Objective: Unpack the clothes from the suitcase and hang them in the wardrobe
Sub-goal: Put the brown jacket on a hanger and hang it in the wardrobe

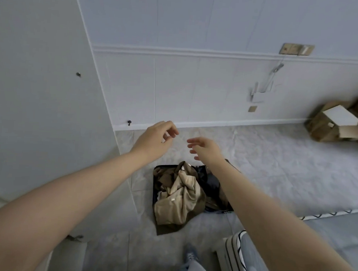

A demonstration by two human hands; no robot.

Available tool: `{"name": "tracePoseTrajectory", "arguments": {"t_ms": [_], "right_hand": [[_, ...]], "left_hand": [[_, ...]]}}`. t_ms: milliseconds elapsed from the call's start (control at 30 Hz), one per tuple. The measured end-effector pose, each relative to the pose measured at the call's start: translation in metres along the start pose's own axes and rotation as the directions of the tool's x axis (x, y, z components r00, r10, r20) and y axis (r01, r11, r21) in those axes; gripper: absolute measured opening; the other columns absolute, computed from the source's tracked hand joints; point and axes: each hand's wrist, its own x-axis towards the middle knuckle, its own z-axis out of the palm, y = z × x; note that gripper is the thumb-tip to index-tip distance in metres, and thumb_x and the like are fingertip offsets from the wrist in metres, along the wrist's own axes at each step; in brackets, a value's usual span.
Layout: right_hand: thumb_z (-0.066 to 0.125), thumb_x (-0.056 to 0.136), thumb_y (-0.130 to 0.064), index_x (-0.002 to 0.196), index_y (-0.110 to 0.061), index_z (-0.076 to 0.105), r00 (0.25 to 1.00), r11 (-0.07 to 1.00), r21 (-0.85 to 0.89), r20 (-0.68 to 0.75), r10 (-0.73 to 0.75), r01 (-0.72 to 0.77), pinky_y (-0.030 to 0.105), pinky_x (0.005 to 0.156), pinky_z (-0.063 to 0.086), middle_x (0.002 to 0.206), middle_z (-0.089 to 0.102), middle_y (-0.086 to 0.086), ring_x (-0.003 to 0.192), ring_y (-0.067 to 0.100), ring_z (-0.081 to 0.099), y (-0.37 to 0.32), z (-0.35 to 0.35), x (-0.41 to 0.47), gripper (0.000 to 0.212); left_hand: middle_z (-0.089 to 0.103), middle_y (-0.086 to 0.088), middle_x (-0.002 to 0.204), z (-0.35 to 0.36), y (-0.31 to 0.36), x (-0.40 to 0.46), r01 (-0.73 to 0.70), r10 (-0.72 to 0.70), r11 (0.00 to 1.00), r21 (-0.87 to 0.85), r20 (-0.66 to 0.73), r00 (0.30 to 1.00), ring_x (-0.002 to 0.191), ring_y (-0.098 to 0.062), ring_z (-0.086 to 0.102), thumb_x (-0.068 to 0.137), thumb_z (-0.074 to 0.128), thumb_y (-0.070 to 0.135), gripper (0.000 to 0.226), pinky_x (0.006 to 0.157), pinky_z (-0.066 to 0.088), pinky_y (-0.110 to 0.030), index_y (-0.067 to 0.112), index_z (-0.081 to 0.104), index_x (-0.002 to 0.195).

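Observation:
An open black suitcase (216, 188) lies on the tiled floor below my arms. A heap of beige and olive clothes (178, 196) spills over its near edge, with dark garments (205, 174) on its right side. Both my arms stretch forward above it. My left hand (155, 141) hangs in the air with fingers loosely curled and holds nothing. My right hand (204, 149) is beside it, fingers relaxed and spread, also empty. The white wardrobe (40, 85) with small dark knobs stands at the left, its doors closed.
A white panelled wall (198, 84) runs behind the suitcase. Cardboard boxes (334, 124) sit at the far right on the floor. A bed with a striped blue cover (261, 255) is at the lower right. My foot in a blue shoe (190, 256) shows at the bottom.

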Motion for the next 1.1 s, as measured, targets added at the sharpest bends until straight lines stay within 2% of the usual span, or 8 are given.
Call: {"name": "tracePoseTrajectory", "arguments": {"t_ms": [267, 400, 600, 667, 833, 967, 1033, 1100], "right_hand": [[0.048, 0.095, -0.006, 0.109, -0.018, 0.068, 0.991, 0.985, 0.105, 0.001, 0.135, -0.134, 0.041, 0.091, 0.055, 0.104, 0.071, 0.001, 0.094, 0.018, 0.067, 0.035, -0.034, 0.044, 0.028], [0.048, 0.098, -0.007, 0.114, -0.013, 0.068, 0.977, 0.961, 0.175, 0.031, 0.21, -0.213, 0.03, 0.078, 0.056, 0.107, 0.07, 0.005, 0.092, 0.017, 0.066, 0.055, -0.058, 0.084, 0.027], [0.046, 0.099, -0.006, 0.117, -0.01, 0.067, 0.953, 0.931, 0.207, 0.066, 0.295, -0.302, 0.021, 0.065, 0.053, 0.109, 0.069, 0.007, 0.088, 0.017, 0.065, 0.088, -0.101, 0.169, 0.027], [0.045, 0.098, -0.005, 0.118, -0.011, 0.065, 0.952, 0.931, 0.197, 0.048, 0.303, -0.306, 0.02, 0.064, 0.052, 0.109, 0.069, 0.007, 0.083, 0.015, 0.064, 0.096, -0.112, 0.196, 0.029], [0.052, 0.098, -0.018, 0.136, -0.02, 0.049, 0.952, 0.95, 0.065, -0.005, 0.307, -0.306, 0.035, 0.083, 0.057, 0.102, 0.067, 0.0, 0.092, 0.016, 0.067, 0.132, -0.129, 0.26, 0.038], [0.052, 0.099, -0.024, 0.142, -0.022, 0.045, 0.941, 0.941, -0.063, 0.037, 0.336, -0.334, 0.036, 0.087, 0.057, 0.107, 0.067, 0.0, 0.095, 0.017, 0.066, 0.173, -0.125, 0.292, 0.043], [0.053, 0.099, -0.026, 0.146, -0.023, 0.039, 0.928, 0.926, -0.089, 0.043, 0.371, -0.367, 0.04, 0.094, 0.054, 0.108, 0.067, -0.002, 0.105, 0.018, 0.064, 0.197, -0.117, 0.305, 0.049], [0.053, 0.1, -0.027, 0.148, -0.025, 0.035, 0.911, 0.909, -0.123, 0.065, 0.407, -0.398, 0.035, 0.09, 0.054, 0.108, 0.067, -0.003, 0.106, 0.017, 0.063, 0.223, -0.105, 0.32, 0.052]], "left_hand": [[0.063, 0.009, 0.098, 0.053, -0.014, 0.062, 0.137, -0.14, 0.99, 0.044, 0.085, 0.986, 0.083, -0.01, 0.061, 0.089, 0.053, 0.013, 0.02, 0.077, 0.054, -0.035, 0.026, 0.059, 0.102], [0.067, 0.01, 0.094, 0.086, -0.029, 0.104, 0.244, -0.246, 0.969, 0.033, 0.075, 0.966, 0.082, -0.006, 0.06, 0.089, 0.054, 0.012, 0.018, 0.073, 0.049, -0.026, 0.027, 0.062, 0.095], [0.063, 0.007, 0.101, 0.13, -0.048, 0.189, 0.281, -0.312, 0.94, 0.192, 0.159, 0.937, 0.085, -0.01, 0.059, 0.093, 0.053, 0.018, 0.013, 0.077, 0.053, -0.033, 0.026, 0.061, 0.099], [0.062, 0.006, 0.102, 0.143, -0.052, 0.218, 0.328, -0.357, 0.927, 0.181, 0.163, 0.92, 0.086, -0.011, 0.059, 0.093, 0.053, 0.018, 0.013, 0.079, 0.053, -0.034, 0.025, 0.061, 0.1], [0.062, 0.006, 0.1, 0.175, -0.078, 0.27, 0.456, -0.465, 0.885, 0.091, 0.192, 0.864, 0.088, -0.01, 0.059, 0.093, 0.054, 0.018, 0.012, 0.073, 0.048, -0.027, 0.024, 0.062, 0.099], [0.064, 0.006, 0.096, 0.211, -0.115, 0.283, 0.613, -0.599, 0.789, -0.039, 0.176, 0.781, 0.083, -0.007, 0.058, 0.094, 0.055, 0.018, 0.01, 0.061, 0.036, -0.014, 0.025, 0.062, 0.096], [0.065, 0.009, 0.092, 0.229, -0.139, 0.284, 0.665, -0.644, 0.744, -0.062, 0.198, 0.739, 0.081, -0.005, 0.058, 0.094, 0.057, 0.019, 0.009, 0.062, 0.038, -0.014, 0.027, 0.062, 0.093], [0.066, 0.009, 0.091, 0.247, -0.169, 0.286, 0.72, -0.69, 0.681, -0.131, 0.215, 0.692, 0.086, -0.01, 0.063, 0.093, 0.059, 0.02, 0.011, 0.073, 0.047, -0.022, 0.03, 0.061, 0.088]]}}
